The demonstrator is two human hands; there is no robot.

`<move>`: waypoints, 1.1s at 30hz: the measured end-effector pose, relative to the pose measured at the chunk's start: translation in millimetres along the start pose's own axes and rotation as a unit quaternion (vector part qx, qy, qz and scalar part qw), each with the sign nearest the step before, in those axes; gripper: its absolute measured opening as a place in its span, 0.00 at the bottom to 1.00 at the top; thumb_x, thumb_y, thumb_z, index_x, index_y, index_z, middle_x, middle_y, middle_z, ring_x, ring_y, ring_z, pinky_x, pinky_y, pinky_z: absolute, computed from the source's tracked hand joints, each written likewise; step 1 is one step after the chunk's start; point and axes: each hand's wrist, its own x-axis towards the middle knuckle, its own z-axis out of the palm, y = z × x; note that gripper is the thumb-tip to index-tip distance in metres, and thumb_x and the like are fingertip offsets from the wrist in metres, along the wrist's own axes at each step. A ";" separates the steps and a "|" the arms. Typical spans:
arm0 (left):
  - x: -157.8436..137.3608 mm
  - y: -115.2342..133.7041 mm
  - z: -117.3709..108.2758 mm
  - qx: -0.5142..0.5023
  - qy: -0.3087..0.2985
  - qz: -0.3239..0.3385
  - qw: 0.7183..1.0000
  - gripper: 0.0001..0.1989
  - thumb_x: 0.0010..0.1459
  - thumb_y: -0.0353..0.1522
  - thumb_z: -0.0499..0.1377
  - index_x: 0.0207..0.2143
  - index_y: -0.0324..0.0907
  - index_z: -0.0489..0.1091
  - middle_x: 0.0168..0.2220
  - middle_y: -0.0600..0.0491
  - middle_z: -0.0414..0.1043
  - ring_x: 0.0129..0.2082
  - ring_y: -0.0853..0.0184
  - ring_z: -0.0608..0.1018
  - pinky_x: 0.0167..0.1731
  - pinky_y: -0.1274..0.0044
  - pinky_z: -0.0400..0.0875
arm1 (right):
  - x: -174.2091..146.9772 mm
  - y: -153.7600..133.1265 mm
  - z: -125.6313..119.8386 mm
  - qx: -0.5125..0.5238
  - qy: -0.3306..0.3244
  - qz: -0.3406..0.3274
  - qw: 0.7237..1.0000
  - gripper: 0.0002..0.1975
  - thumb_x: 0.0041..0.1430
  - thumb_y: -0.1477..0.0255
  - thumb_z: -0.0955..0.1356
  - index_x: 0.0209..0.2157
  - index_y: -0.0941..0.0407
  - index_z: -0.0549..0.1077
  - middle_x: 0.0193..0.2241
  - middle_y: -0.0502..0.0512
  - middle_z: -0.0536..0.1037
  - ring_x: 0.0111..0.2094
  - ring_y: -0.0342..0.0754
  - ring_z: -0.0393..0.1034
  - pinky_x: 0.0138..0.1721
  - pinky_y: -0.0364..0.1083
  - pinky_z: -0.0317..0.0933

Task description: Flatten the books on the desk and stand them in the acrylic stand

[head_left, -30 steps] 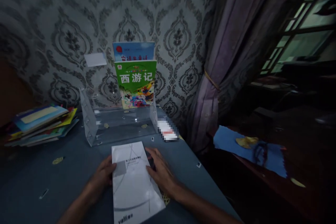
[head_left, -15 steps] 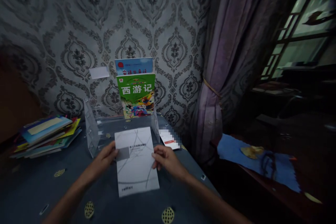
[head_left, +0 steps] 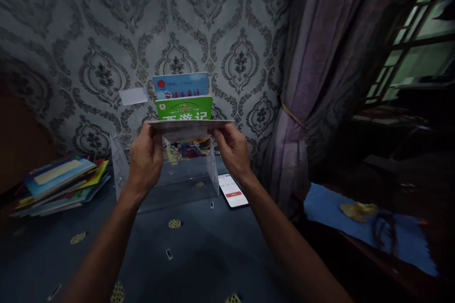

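Between my two hands a thin white book (head_left: 186, 128) is held up, seen almost edge-on. My left hand (head_left: 145, 158) grips its left end, and my right hand (head_left: 232, 147) pinches its right end. Behind it, a green book (head_left: 185, 106) and a blue book (head_left: 181, 84) stand upright, one behind the other, in a clear plastic rack (head_left: 119, 165). The white book and my fingers cover part of the green book's cover.
A messy pile of books (head_left: 64, 180) lies on the left of the dark patterned tablecloth (head_left: 192, 255). A lit phone (head_left: 232, 191) lies right of the rack. A blue cloth (head_left: 355, 208) with several things on it lies lower right, past a purple curtain (head_left: 295, 151).
Both hands have lifted the white book off the table and up in front of the rack. It has turned from cover-facing to nearly edge-on.
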 end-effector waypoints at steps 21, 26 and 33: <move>-0.6 -30.1 27.1 -0.033 -0.008 -0.005 0.999 0.11 0.69 0.35 0.49 0.43 0.42 0.69 0.32 0.53 0.72 0.32 0.65 0.77 0.36 0.74 0.71 | 3.9 46.0 10.5 0.036 -0.014 -0.020 0.999 0.14 0.70 0.60 0.63 0.42 0.52 0.75 0.38 0.54 0.78 0.40 0.50 0.74 0.45 0.50 0.69; -3.5 -31.2 30.0 -0.071 0.012 0.011 0.997 0.10 0.69 0.35 0.51 0.40 0.43 0.71 0.36 0.52 0.74 0.35 0.66 0.78 0.38 0.75 0.72 | 5.5 48.9 8.9 0.038 0.001 -0.042 0.998 0.15 0.70 0.57 0.64 0.44 0.51 0.76 0.43 0.55 0.79 0.45 0.51 0.75 0.47 0.51 0.68; -8.7 -34.7 36.3 -0.054 0.000 -0.010 0.998 0.10 0.69 0.34 0.51 0.41 0.42 0.70 0.34 0.53 0.74 0.33 0.67 0.77 0.38 0.74 0.73 | 5.8 57.9 7.5 0.074 -0.015 -0.018 0.997 0.17 0.69 0.54 0.64 0.44 0.51 0.76 0.42 0.54 0.79 0.42 0.49 0.75 0.46 0.50 0.70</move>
